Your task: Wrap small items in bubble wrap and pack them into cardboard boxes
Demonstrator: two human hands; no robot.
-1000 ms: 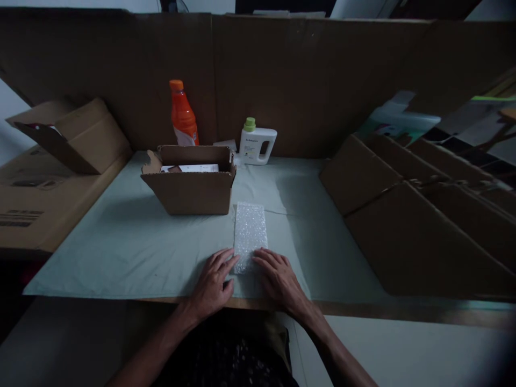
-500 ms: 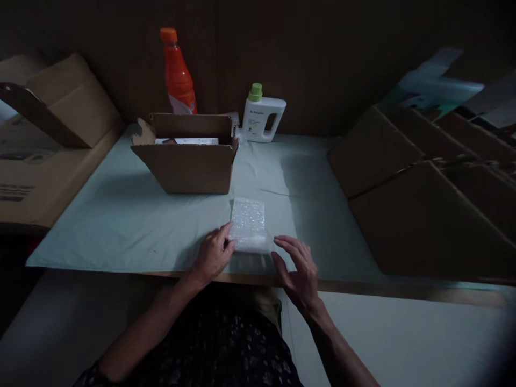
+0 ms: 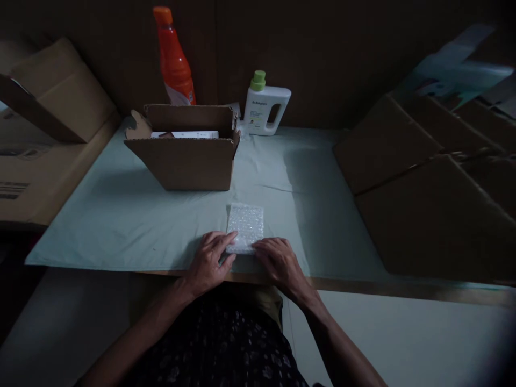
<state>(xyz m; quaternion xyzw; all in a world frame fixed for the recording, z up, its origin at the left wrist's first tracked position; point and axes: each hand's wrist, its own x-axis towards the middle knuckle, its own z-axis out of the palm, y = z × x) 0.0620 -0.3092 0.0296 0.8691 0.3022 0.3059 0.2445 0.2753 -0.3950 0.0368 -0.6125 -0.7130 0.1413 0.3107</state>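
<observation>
A flat, squarish packet of clear bubble wrap (image 3: 246, 219) lies on the pale green cloth near the table's front edge. What it may enclose cannot be made out. My left hand (image 3: 209, 262) is at its near left corner, the index finger laid over the top and the thumb by the front edge, gripping that corner. At the near right corner my right hand (image 3: 280, 263) has its fingers closed on the wrap's edge. The right thumb is mostly hidden under the fingers.
Behind the packet stands an open cardboard box (image 3: 193, 164) with a white item inside. An orange bottle (image 3: 177, 64) and a white jug with a green cap (image 3: 266, 110) stand farther back. Large cardboard boxes flank the cloth, left (image 3: 60, 91) and right (image 3: 427, 215).
My right hand has moved left from beside the packet and closed on its near right corner. My left hand's fingers have shifted onto the packet's top. The view has tilted slightly.
</observation>
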